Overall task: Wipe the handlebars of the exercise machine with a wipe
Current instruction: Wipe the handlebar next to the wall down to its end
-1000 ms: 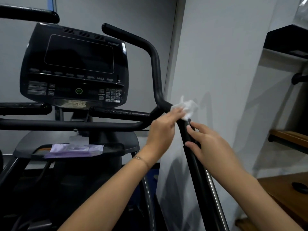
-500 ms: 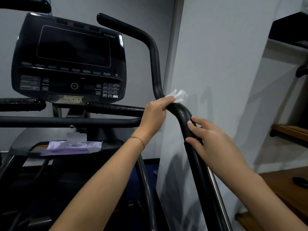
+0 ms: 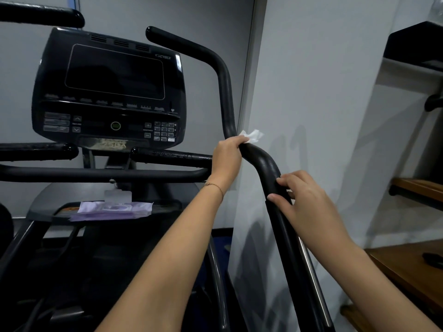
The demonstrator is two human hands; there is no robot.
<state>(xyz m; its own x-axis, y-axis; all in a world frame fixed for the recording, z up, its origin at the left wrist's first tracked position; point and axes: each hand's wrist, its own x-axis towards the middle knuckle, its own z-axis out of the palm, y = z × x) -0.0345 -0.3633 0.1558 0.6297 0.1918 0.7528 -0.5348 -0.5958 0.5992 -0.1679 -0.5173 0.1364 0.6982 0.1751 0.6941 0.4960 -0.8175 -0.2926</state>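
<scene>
GYM CLEAN-UP: A person's left grip (image 3: 226, 156) closes round the right-hand handlebar (image 3: 265, 162) of a black exercise machine. The fingers curl over the tube just above its bend and press a white wipe (image 3: 253, 136) against it. A crumpled corner of the wipe sticks out past the fingertips on the wall side. A thin gold bracelet (image 3: 214, 186) circles that wrist.

Lower on the same handlebar, below the bend, the right grip (image 3: 309, 204) holds the bare tube, thumb and fingers curled onto it from the right. The two grips are apart, with the bare curve of the bar between them.

Above the left grip the handlebar rises and hooks over to the left, ending near the top corner of the dark console (image 3: 112, 92). Its screen is unlit and its keypad sits along the lower edge. A short black bar (image 3: 167, 155) reaches inward beneath the console, and a long crossbar (image 3: 103, 174) runs below it. On the ledge (image 3: 43, 204) under the crossbar lies a flat purple pack of wipes (image 3: 112, 208), its white flap standing up.

A white wall (image 3: 311, 92) stands just beside the handlebar. At far right are a wooden shelf (image 3: 417, 188) and, lower, a wooden surface (image 3: 402, 267) carrying a small dark object (image 3: 434, 258), too dim to identify.
</scene>
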